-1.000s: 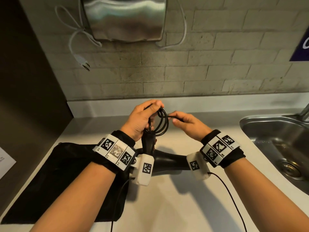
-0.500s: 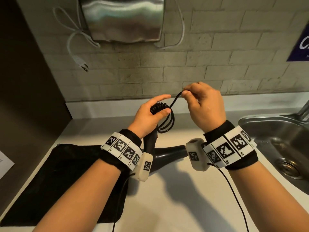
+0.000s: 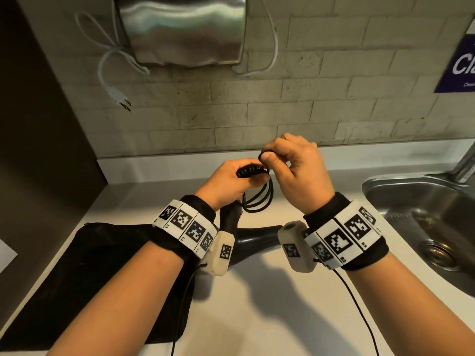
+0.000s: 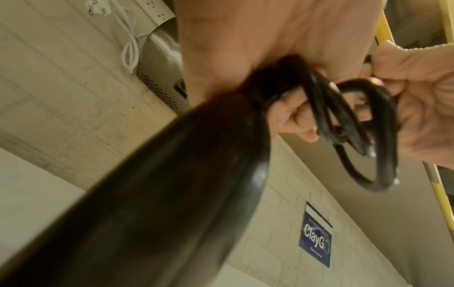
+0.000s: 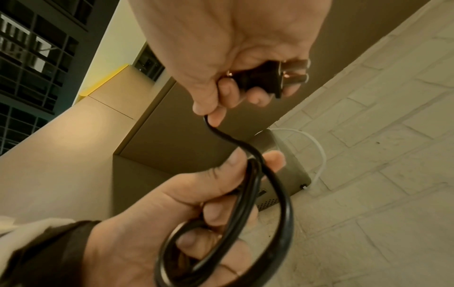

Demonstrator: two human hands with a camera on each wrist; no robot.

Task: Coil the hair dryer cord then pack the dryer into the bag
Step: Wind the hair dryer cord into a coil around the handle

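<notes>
The black hair dryer [image 3: 257, 236] hangs nozzle-right just above the counter, largely hidden behind my wrists. My left hand [image 3: 246, 176] grips the top of its handle [image 4: 172, 194] together with several loops of the black cord [image 3: 259, 199]. My right hand [image 3: 272, 158] sits close against the left, thumb and forefinger pinching the cord's free end over the coil. In the right wrist view its curled fingers also hold the plug [image 5: 265, 77], and the cord [image 5: 270, 184] runs down into the left hand's loops. The black mesh bag [image 3: 102, 265] lies flat on the counter at the left, under my left forearm.
A steel sink [image 3: 424, 214] is set into the counter at the right. A metal hand dryer [image 3: 180, 29] hangs on the brick wall, with a white plug [image 3: 120, 98] dangling beside it. A white paper corner [image 3: 5, 255] shows at the far left.
My right hand rose with the cord end, then came back down and left against the coil in my left hand. The free stretch of cord has shortened into the bundle.
</notes>
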